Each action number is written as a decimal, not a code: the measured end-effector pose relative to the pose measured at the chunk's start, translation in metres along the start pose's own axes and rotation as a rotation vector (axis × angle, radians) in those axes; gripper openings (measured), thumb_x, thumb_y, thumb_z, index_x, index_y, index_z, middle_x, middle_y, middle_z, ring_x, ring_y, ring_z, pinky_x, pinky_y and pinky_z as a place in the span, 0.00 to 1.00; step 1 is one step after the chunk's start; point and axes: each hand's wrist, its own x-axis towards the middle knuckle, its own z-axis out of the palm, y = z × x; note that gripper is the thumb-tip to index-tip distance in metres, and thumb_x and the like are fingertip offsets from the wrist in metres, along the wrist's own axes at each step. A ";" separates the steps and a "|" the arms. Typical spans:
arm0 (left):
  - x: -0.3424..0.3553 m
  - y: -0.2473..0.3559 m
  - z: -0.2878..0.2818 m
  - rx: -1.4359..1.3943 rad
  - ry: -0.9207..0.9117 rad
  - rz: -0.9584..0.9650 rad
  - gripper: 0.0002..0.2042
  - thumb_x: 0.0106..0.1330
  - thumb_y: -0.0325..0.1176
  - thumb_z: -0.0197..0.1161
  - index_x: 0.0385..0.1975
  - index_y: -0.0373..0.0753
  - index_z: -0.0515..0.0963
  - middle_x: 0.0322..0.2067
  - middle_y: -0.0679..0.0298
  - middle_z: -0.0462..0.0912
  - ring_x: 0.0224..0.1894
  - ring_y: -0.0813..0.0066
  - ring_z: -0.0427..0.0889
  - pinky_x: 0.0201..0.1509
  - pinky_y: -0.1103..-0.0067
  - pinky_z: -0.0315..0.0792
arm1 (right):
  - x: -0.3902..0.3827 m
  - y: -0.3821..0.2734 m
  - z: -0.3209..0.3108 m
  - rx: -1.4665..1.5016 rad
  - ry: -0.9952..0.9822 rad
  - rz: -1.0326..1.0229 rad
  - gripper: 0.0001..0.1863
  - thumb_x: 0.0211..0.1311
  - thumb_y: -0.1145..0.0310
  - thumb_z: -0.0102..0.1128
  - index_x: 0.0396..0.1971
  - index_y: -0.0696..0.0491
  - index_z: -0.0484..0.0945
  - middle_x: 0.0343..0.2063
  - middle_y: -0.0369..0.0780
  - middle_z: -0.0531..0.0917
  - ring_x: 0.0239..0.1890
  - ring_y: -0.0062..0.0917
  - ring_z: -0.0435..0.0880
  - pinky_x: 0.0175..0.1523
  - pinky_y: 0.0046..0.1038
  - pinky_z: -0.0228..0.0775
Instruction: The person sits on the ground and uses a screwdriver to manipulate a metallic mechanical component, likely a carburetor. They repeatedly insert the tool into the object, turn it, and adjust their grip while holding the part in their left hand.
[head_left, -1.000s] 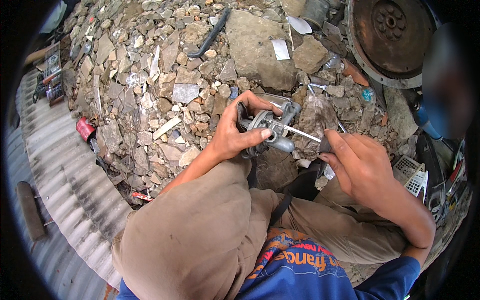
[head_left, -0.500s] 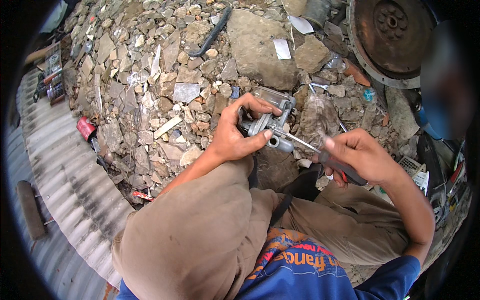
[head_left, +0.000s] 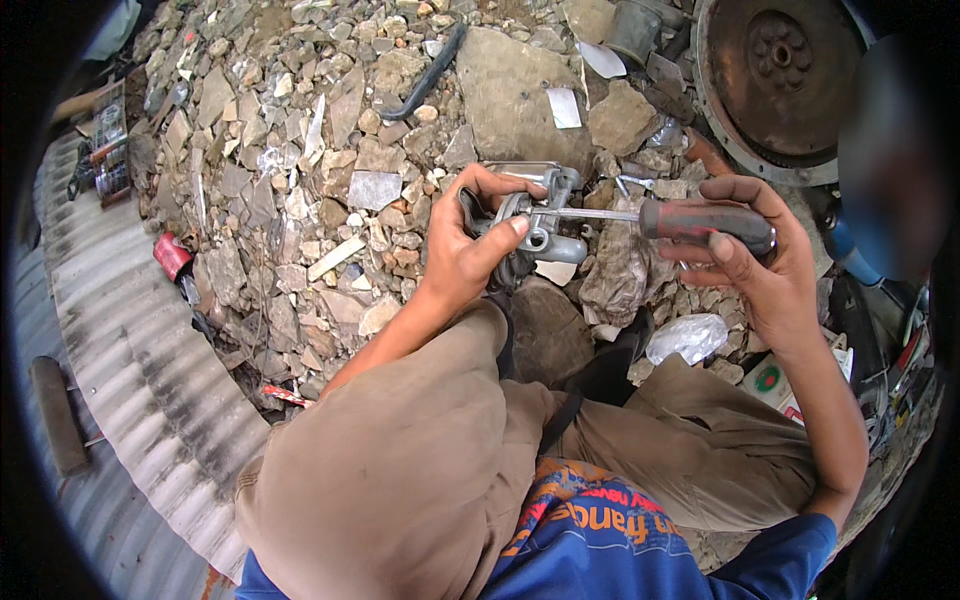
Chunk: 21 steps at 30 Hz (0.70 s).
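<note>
My left hand (head_left: 468,225) is wrapped round a grey cast-metal part (head_left: 556,225) with tubular ports and a clear or pale housing at its far side. The thumb presses on its near face. In my right hand (head_left: 765,250) is a screwdriver (head_left: 700,222) with a dark grey and red handle, held between thumb and fingers. Its metal shaft runs level to the left and its tip meets the metal part close to my left thumb. Exactly what the tip sits in is too small to make out. My left palm hides the part's left end.
Loose stones and rubble surround a large flat slab (head_left: 520,95). A rusty round metal plate (head_left: 785,60) lies at the far right. Corrugated sheeting (head_left: 130,330) runs along the left, near a red can (head_left: 172,256). A black hose piece (head_left: 428,75) and a crumpled clear plastic bag (head_left: 687,338) lie about.
My right hand has moved up and right, bringing the screwdriver from a slant to nearly level. The metal part has tilted and shifted slightly upward in my left hand.
</note>
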 end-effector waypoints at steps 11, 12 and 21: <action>0.039 0.056 0.009 0.123 -0.033 0.167 0.14 0.54 0.36 0.67 0.37 0.36 0.78 0.32 0.70 0.80 0.29 0.85 0.63 0.34 0.82 0.61 | -0.016 -0.046 -0.015 -0.573 0.150 -0.500 0.12 0.77 0.63 0.47 0.44 0.58 0.72 0.27 0.34 0.74 0.32 0.12 0.71 0.37 0.18 0.65; 0.046 0.065 0.009 0.165 -0.046 0.198 0.15 0.54 0.37 0.67 0.37 0.36 0.78 0.31 0.70 0.79 0.29 0.85 0.63 0.34 0.82 0.60 | -0.021 -0.051 -0.016 -0.559 0.152 -0.479 0.12 0.77 0.63 0.47 0.45 0.58 0.71 0.28 0.35 0.75 0.32 0.11 0.72 0.37 0.18 0.65; 0.100 0.195 0.034 0.313 -0.185 0.482 0.14 0.53 0.37 0.65 0.35 0.36 0.80 0.26 0.73 0.77 0.28 0.87 0.61 0.32 0.84 0.58 | -0.041 -0.077 -0.025 -0.574 0.319 -0.802 0.25 0.71 0.55 0.58 0.53 0.61 0.66 0.40 0.43 0.80 0.40 0.23 0.79 0.49 0.26 0.70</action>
